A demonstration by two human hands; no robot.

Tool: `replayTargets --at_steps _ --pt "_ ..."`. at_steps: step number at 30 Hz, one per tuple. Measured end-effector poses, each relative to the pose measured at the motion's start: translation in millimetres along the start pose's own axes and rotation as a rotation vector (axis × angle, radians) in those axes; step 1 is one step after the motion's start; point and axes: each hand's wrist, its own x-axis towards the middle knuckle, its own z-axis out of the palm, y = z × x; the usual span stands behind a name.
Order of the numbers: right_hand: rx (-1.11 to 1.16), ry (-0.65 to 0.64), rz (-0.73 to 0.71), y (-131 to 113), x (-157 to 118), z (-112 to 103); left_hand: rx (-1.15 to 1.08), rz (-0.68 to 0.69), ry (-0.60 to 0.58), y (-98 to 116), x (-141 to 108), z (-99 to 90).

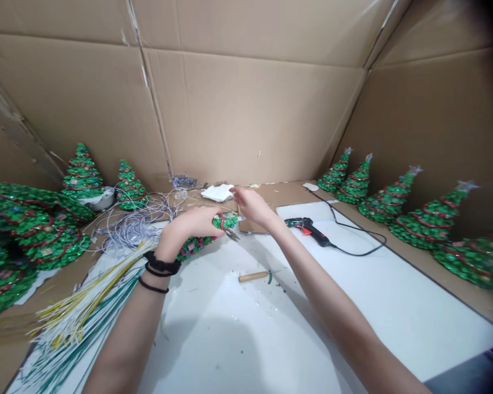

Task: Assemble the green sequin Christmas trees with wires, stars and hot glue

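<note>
My left hand (191, 223) is closed around a small green tinsel Christmas tree (194, 247), tilted on its side, with red garland. Below the tree's tip, pointed metal blades (231, 235), like those of small scissors, stick out from the same hand; their handles are hidden. My right hand (252, 206) reaches over the back of the table, its fingers curled at the right edge of a white folded sheet or pad (217, 192). What lies between those fingertips is too small to make out. A piece of cardboard (254, 223) sits under the right hand.
A wooden-handled awl (253, 277) lies mid-table; a glue gun (308, 227) with black cord (365, 254) is to the right. Left are white, yellow and green strands (94, 298) and tangled wire (127, 219). Decorated trees (427, 216) line both sides before cardboard walls (254, 109).
</note>
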Motion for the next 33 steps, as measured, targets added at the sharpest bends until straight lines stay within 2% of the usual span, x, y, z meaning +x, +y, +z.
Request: replayTargets --at_steps 3,6,8,9,12,13,16,18,20,25,33 --pt "0.015 -0.058 0.114 15 3 -5 0.003 -0.038 -0.055 2 0 0.5" --pt "0.106 0.061 0.159 27 -5 -20 0.0 -0.071 -0.066 4 -3 -1.5" --pt "0.112 0.099 0.174 37 -22 -24 0.006 -0.074 -0.064 5 -4 -3.1" --pt "0.097 0.064 0.172 42 -34 -22 0.011 -0.076 -0.06 5 -4 -3.5" --pt "-0.016 -0.244 0.151 59 -75 -7 0.021 -0.061 -0.039 3 -3 -2.7" --pt "-0.085 -0.279 0.143 64 -88 0 0.025 -0.048 -0.031 1 -2 -1.8" --pt "-0.174 -0.16 0.103 74 -115 17 0.034 -0.008 -0.023 -1 0 0.9" --pt "-0.178 -0.09 0.077 75 -124 24 0.034 -0.007 -0.023 -1 0 1.2" --pt "-0.205 -0.076 0.063 73 -127 28 0.033 -0.005 -0.018 0 -1 0.0" --pt "-0.338 -0.104 0.071 61 -131 33 0.035 -0.022 -0.02 4 -3 -4.1" --pt "-0.367 -0.161 0.165 45 -127 36 0.015 -0.004 -0.013 -1 -1 -0.6"
